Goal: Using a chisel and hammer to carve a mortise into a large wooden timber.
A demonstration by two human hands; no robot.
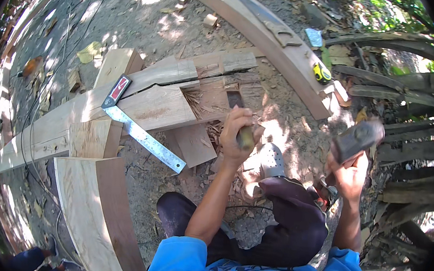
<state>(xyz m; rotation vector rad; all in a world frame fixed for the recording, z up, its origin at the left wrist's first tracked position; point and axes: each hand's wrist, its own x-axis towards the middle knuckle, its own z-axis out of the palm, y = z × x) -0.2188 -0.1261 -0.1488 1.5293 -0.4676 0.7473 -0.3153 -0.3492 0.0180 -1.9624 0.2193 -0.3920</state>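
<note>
My left hand (235, 134) is closed round the handle of a chisel (234, 99). Its blade rests in a recess cut into the end of a thick timber beam (151, 108), where the wood is rough and splintered. My right hand (350, 174) grips a hammer (358, 140), raised to the right of the beam and apart from the chisel; its head is slightly blurred. Across the beam lies a try square (146, 140) with a metal blade and a red and black stock, left of my left hand.
Wood blocks (94, 139) prop the beam. A curved timber (100, 213) stands near left; another curved plank (287, 58) carries a handsaw (269, 23) at the far side. A yellow tape measure (321, 72) sits beside it. Dry palm fronds (415, 139) line the right.
</note>
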